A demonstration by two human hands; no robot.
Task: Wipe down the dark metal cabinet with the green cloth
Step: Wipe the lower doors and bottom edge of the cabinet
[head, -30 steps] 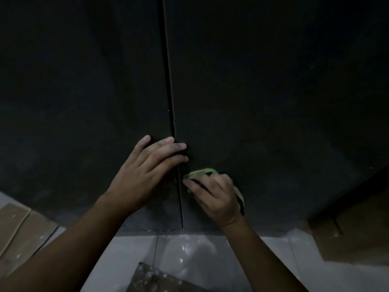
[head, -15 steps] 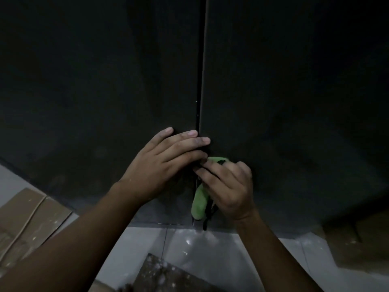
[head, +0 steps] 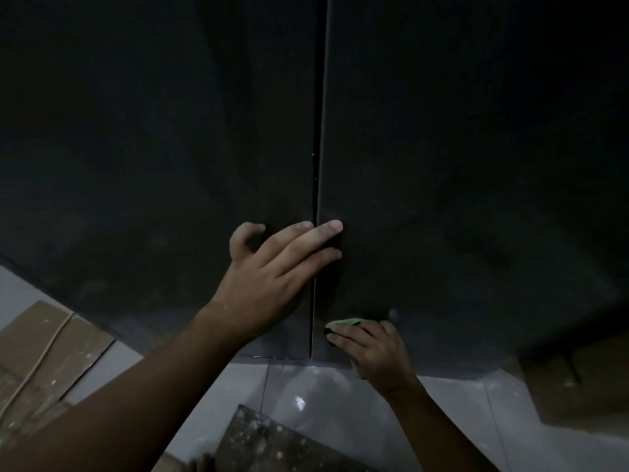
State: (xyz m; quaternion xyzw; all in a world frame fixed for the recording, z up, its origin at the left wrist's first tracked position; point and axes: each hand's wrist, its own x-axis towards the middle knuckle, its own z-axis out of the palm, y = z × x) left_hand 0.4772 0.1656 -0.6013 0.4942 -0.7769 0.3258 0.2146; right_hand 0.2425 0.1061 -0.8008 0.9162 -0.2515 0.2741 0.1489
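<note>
The dark metal cabinet point(head: 459, 165) fills most of the head view, with a vertical seam between its two doors. My left hand point(head: 272, 281) rests flat on the cabinet across that seam, fingers straight and spread. Low on the right door, near its bottom edge, my right hand point(head: 371, 349) presses the green cloth point(head: 342, 323) against the metal. Only a small green edge of the cloth shows above my fingers; the rest is hidden under the hand.
Pale glossy floor tiles point(head: 340, 420) lie below the cabinet. Flattened cardboard point(head: 44, 356) lies at the lower left and more cardboard point(head: 578, 379) at the right. A dark speckled slab point(head: 272, 444) sits on the floor near the bottom edge.
My right hand with the cloth has moved down from beside the left hand's fingertips to the bottom of the right door. My left hand stays on the seam.
</note>
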